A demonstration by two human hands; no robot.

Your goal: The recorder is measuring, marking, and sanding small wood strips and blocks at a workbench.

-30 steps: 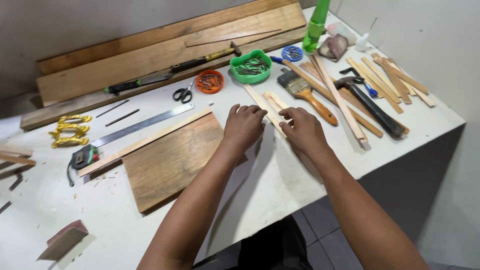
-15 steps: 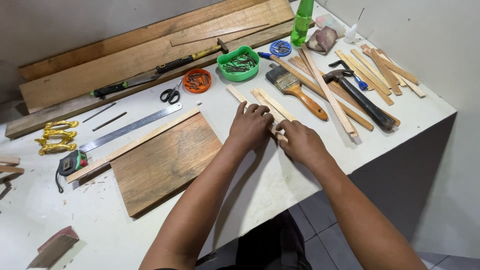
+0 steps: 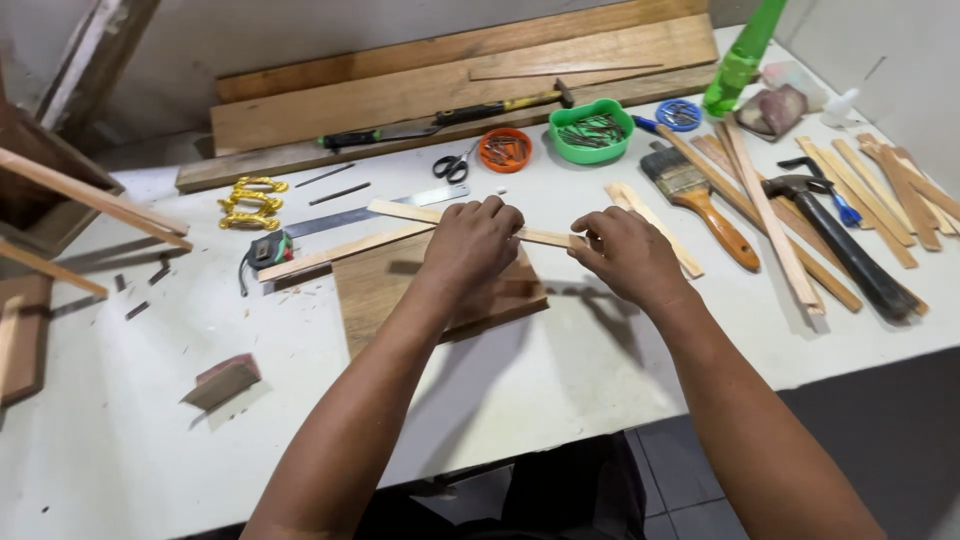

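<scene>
Over the surface's middle, both hands hold a thin wooden strip (image 3: 470,222).
Left hand (image 3: 475,245) and right hand (image 3: 625,255) each keep a clenched grip on it above the wooden board (image 3: 385,290).

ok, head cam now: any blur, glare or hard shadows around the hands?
Head view: sharp overall, no motion blur on the left hand or right hand; the thin wood strip they hold reads crisply. Soft shadows fall right of the hands onto the white table. No strong glare; edges bow slightly from the wide lens.
</scene>
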